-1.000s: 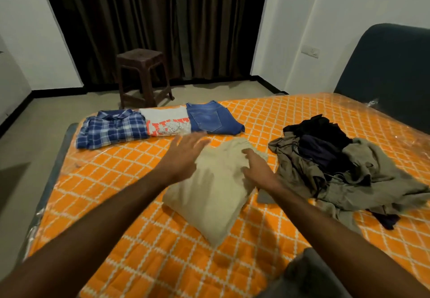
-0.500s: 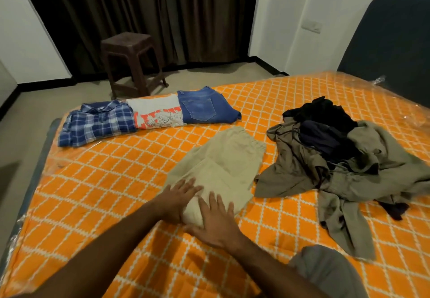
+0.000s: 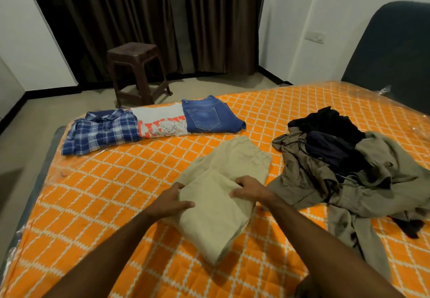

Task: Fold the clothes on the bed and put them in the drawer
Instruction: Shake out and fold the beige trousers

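Note:
Beige trousers (image 3: 218,209) lie folded on the orange patterned bed (image 3: 111,200). My left hand (image 3: 172,202) grips the folded layer at its left edge, thumb on top. My right hand (image 3: 251,189) holds the same layer at its right edge, fingers curled over the cloth. Along the bed's far edge three folded items sit in a row: a blue plaid shirt (image 3: 102,130), a white and orange printed T-shirt (image 3: 162,123) and blue jeans (image 3: 209,116). An unfolded heap of olive and dark clothes (image 3: 349,169) is on the right.
A brown plastic stool (image 3: 137,72) stands on the floor beyond the bed, before dark curtains (image 3: 144,18). A dark headboard (image 3: 391,51) rises at the right. Clear plastic covers the mattress. No drawer is visible.
The lower part of the beige trousers has been folded up over the upper part. Both hands moved from the near end to the sides of the folded layer.

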`<state>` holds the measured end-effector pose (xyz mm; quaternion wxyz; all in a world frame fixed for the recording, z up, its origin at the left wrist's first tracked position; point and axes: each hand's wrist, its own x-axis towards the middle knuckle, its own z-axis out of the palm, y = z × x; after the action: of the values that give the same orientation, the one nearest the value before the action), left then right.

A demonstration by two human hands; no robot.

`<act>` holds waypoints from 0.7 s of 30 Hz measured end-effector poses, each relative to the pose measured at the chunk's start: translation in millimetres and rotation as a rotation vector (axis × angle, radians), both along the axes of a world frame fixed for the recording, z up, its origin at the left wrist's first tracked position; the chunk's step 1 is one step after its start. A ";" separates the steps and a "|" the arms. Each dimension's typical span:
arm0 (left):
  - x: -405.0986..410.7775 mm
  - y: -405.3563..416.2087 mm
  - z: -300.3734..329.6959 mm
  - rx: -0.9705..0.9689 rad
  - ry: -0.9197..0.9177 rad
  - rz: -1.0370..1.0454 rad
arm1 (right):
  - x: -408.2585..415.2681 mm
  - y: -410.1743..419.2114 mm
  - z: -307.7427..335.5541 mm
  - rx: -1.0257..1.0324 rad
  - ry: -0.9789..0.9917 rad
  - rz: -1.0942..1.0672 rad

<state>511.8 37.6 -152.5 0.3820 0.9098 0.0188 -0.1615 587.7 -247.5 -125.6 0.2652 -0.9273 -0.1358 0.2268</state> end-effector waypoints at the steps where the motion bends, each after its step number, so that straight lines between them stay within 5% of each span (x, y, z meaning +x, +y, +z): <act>1: 0.3 2.6 -1.2 -0.023 -0.049 0.003 | 8.4 3.5 6.7 0.042 -0.016 0.033; 5: 11.1 2.7 9.1 -0.061 -0.189 0.136 | 46.0 10.9 25.0 0.157 -0.071 -0.091; 10: 18.2 2.5 3.7 -0.141 0.025 0.074 | 26.1 15.8 5.2 -0.224 -0.447 -0.133; 13: 12.0 3.1 -18.5 -0.067 0.026 0.042 | -42.3 38.0 -10.9 0.067 -0.391 0.115; 16: 11.6 -2.3 -25.1 0.067 -0.064 0.041 | -108.2 55.8 -55.4 -0.194 -0.330 0.395; 21: 10.1 -3.3 -27.5 0.232 -0.091 -0.046 | -125.2 69.6 -85.3 -0.392 -0.503 0.293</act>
<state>521.9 34.3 -180.0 0.2707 0.9545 -0.0008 -0.1253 462.5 -177.9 -210.9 0.0052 -0.9581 -0.2822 0.0488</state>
